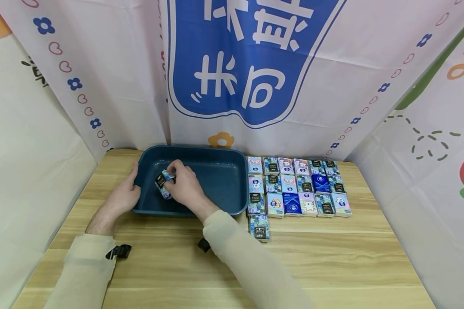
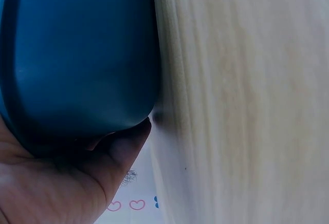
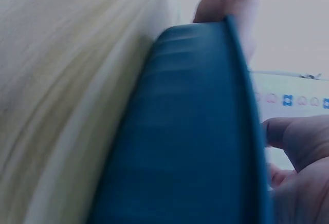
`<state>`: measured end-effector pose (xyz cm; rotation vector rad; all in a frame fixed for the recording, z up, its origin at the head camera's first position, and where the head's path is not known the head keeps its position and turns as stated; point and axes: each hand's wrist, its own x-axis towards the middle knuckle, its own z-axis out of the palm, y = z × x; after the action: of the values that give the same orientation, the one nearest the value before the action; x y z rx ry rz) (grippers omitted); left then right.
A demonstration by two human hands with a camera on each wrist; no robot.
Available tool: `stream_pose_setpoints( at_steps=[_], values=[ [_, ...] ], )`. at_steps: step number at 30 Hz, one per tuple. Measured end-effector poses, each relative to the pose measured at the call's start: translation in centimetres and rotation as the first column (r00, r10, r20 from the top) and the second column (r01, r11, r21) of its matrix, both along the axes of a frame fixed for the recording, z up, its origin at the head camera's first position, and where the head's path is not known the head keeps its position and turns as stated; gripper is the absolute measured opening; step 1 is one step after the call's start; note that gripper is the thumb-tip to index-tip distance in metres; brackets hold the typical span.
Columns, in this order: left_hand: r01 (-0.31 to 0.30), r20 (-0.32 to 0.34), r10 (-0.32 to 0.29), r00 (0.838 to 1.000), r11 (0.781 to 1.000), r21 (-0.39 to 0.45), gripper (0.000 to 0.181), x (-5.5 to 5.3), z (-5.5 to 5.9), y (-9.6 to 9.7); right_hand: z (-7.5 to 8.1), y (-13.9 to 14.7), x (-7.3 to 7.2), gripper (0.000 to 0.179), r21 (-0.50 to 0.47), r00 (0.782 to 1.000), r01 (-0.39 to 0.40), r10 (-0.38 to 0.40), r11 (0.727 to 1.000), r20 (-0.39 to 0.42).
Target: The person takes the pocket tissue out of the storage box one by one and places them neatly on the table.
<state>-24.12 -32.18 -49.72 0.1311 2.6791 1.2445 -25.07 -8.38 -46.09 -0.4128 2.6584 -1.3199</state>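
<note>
A dark teal plastic basin point(image 1: 216, 182) sits on the wooden table. My left hand point(image 1: 124, 193) rests against the basin's left end, with the thumb along the outer wall; in the left wrist view the left hand point(image 2: 67, 180) touches the basin's point(image 2: 87, 54) rounded corner. Over the left part of the basin, my right hand point(image 1: 186, 184) pinches a small tissue pack point(image 1: 163, 182) with a blue floral print and a black label. The pack is tilted. In the right wrist view, the right hand point(image 3: 303, 167) shows beyond the basin wall point(image 3: 180, 131), and the pack is hidden.
To the basin's right, small tissue packs point(image 1: 291, 204) in blue, floral and cartoon prints lie in rows. One floral pack point(image 1: 259, 227) lies in front of the leftmost column. Printed white cloth point(image 1: 131, 86) hangs behind and at both sides of the table point(image 1: 317, 257).
</note>
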Motion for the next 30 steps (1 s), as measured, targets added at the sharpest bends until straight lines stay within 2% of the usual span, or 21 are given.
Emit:
stream_pose_setpoints(
  at_steps=[5, 19, 25, 30],
  values=[
    [0.003, -0.003, -0.003, 1.000, 1.000, 0.008, 0.081, 0.0, 0.0, 0.1, 1.3, 2.0, 0.6, 0.047, -0.018, 0.999, -0.028, 0.028, 0.999, 0.019],
    [0.005, 0.003, -0.005, 1.000, 1.000, -0.009, 0.081, -0.1, -0.2, -0.3, 4.7, 8.0, 1.6, 0.045, -0.119, 0.998, -0.057, 0.057, 0.991, -0.001],
    [0.009, 0.001, -0.009, 1.000, 1.000, -0.004, 0.080, -0.2, -0.2, -0.2, 5.3, 10.8, 2.2, 0.048, -0.132, 0.999, -0.045, 0.049, 0.990, 0.024],
    [0.006, 0.004, -0.006, 1.000, 1.000, -0.013, 0.079, -0.2, -0.1, -0.2, 5.1, 13.4, 2.4, 0.048, -0.134, 0.999, -0.035, 0.039, 0.990, 0.032]
  ],
)
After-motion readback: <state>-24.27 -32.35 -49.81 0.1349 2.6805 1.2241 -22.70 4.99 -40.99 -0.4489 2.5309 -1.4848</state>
